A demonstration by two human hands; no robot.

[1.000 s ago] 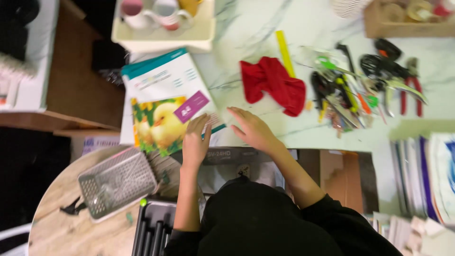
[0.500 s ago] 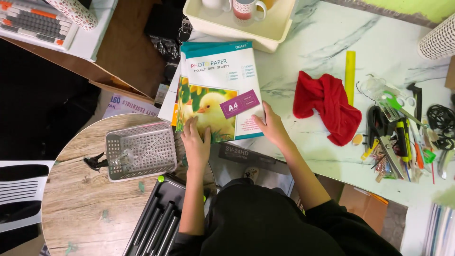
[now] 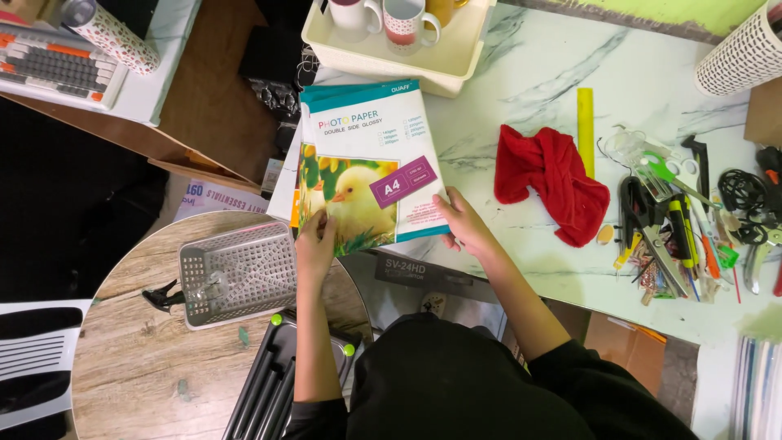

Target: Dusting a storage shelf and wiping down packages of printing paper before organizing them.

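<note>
glossy teal-and-white photo paper pack with a yellow chick picture (image 3: pixel 366 167) lies flat on the white marble-patterned table (image 3: pixel 521 90), its long axis running away from the person, just ahead of both hands. left hand (image 3: pixel 314 244) pinches the pack's near left corner, fingers closed on the edge. right hand (image 3: pixel 460 222) grips the pack's near right corner likewise. both sit equally near. right of the pack lies a crumpled red cloth (image 3: pixel 554 179); beyond the pack, a cream plastic tray of mugs (image 3: pixel 391 57).

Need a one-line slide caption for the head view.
Both hands, left and right, hold a paper pack on a marble table.
</note>
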